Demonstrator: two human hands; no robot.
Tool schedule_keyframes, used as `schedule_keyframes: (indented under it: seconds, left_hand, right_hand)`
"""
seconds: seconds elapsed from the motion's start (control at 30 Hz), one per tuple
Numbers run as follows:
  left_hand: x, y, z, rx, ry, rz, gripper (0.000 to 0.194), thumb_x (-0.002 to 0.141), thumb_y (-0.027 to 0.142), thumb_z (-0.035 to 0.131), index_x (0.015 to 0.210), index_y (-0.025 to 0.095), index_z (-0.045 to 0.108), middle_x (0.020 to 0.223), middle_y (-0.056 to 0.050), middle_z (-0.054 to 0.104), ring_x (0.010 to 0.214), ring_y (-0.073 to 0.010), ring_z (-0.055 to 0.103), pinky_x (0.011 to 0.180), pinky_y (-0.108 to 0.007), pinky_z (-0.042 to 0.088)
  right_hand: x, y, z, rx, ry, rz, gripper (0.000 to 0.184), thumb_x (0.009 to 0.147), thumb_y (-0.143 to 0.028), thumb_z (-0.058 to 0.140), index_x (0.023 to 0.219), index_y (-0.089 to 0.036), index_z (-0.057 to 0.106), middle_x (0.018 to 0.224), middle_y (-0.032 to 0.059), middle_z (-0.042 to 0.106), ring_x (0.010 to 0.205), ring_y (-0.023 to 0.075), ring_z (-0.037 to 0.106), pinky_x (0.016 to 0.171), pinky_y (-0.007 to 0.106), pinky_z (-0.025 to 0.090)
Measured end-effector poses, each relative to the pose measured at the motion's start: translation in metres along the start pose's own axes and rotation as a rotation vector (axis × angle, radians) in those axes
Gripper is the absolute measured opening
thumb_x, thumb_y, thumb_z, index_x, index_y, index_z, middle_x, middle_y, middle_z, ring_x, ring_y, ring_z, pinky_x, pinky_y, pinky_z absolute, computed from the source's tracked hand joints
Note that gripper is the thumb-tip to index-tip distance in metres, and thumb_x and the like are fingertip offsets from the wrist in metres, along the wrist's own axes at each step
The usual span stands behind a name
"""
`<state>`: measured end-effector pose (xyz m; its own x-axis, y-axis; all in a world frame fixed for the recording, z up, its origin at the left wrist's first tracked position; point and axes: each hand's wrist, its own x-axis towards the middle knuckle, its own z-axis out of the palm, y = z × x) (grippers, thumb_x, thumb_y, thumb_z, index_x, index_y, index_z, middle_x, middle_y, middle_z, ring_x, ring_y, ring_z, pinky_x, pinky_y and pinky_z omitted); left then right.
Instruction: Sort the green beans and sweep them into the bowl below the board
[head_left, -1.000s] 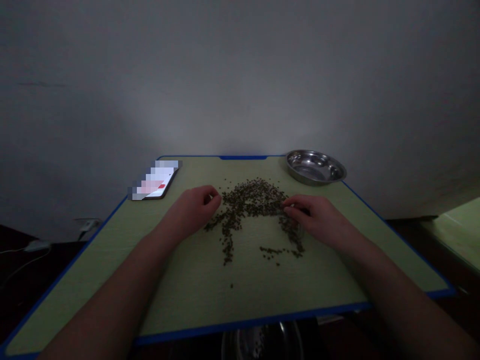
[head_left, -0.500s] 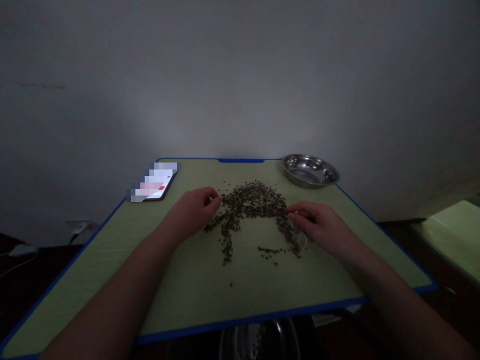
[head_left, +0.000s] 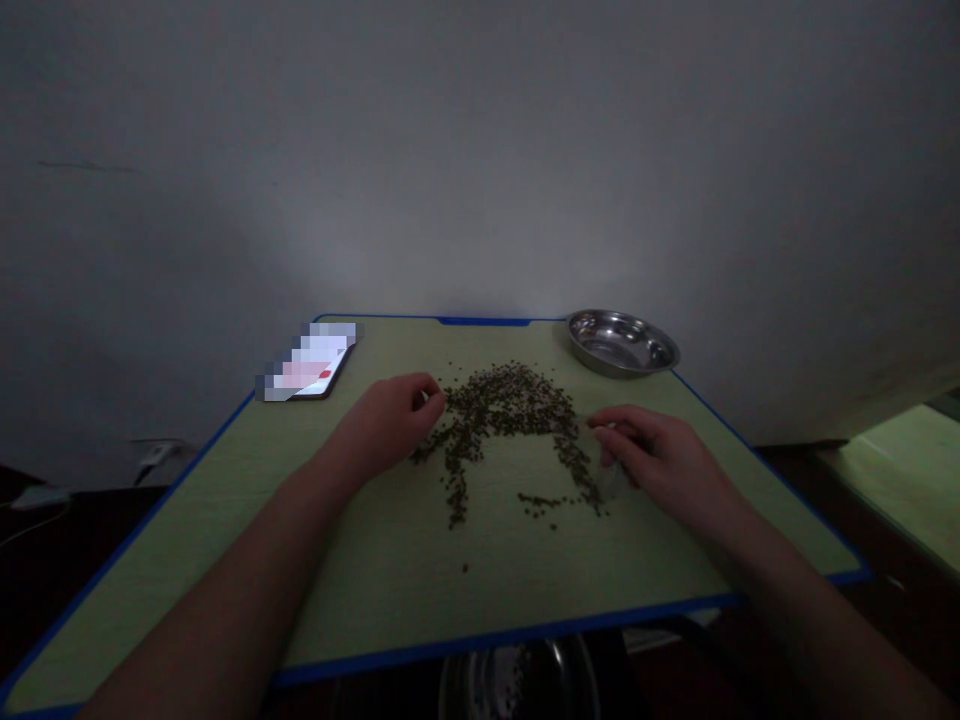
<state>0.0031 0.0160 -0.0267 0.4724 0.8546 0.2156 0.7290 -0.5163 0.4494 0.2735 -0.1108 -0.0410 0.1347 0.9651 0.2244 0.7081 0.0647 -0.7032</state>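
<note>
Curling the left hand [head_left: 401, 415] right by the dark grains [head_left: 514, 400], heaped centrally on the surface [head_left: 390, 580], trailing nearer! Holding the right hand [head_left: 649, 450] opposite, well apart, fingertips pinched close; can't tell whether clamped on anything, either side. Back right, a steel bowl [head_left: 622, 348]; back left, a lit phone [head_left: 309, 368].

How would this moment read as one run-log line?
left hand: at left edge of grains | right hand: just right of grains, grip unclear | bowl: far right of table | phone: far left
</note>
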Motion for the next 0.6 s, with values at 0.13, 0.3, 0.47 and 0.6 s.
schedule_keyframes:
  seconds: [0.13, 0.3, 0.47, 0.6]
  left_hand:
    - [0.0006, -0.0007, 0.0009, 0.010, -0.007, 0.010, 0.025, 0.084, 0.036, 0.044, 0.076, 0.019, 0.061, 0.069, -0.003, 0.065, 0.059, -0.0147, 0.055, 0.057, -0.028, 0.036]
    - [0.0009, -0.0020, 0.0018, 0.008, -0.001, 0.022, 0.025, 0.084, 0.036, 0.044, 0.076, 0.019, 0.061, 0.068, -0.003, 0.064, 0.059, -0.0141, 0.054, 0.056, -0.028, 0.036]
    - [0.0007, -0.0002, 0.0009, 0.001, 0.001, 0.008, 0.025, 0.083, 0.036, 0.044, 0.074, 0.019, 0.061, 0.069, -0.003, 0.065, 0.059, -0.0143, 0.054, 0.057, -0.028, 0.036]
    - [0.0005, 0.0010, 0.0000, -0.002, -0.009, 0.003, 0.025, 0.082, 0.036, 0.044, 0.075, 0.019, 0.061, 0.069, -0.003, 0.064, 0.059, -0.0147, 0.054, 0.057, -0.028, 0.036]
  right_hand:
    - [-0.0046, 0.0006, -0.0065, 0.005, 0.064, -0.003, 0.025, 0.087, -0.035, 0.052, 0.097, -0.017, 0.066, 0.061, 0.0003, 0.063, 0.043, 0.0117, 0.049, 0.042, 0.025, 0.039]
    - [-0.0082, 0.0003, -0.0051, 0.004, 0.083, 0.007, 0.026, 0.086, -0.036, 0.052, 0.097, -0.016, 0.065, 0.062, 0.0009, 0.065, 0.042, 0.0123, 0.049, 0.042, 0.026, 0.039]
    - [-0.0087, 0.0037, -0.0014, 0.006, 0.082, 0.014, 0.025, 0.086, -0.034, 0.052, 0.097, -0.016, 0.065, 0.062, 0.0011, 0.065, 0.045, 0.0133, 0.052, 0.044, 0.026, 0.040]
    - [-0.0082, 0.0053, 0.0006, 0.044, 0.096, 0.025, 0.026, 0.086, -0.036, 0.053, 0.097, -0.016, 0.064, 0.063, 0.0011, 0.065, 0.045, 0.0131, 0.051, 0.044, 0.026, 0.039]
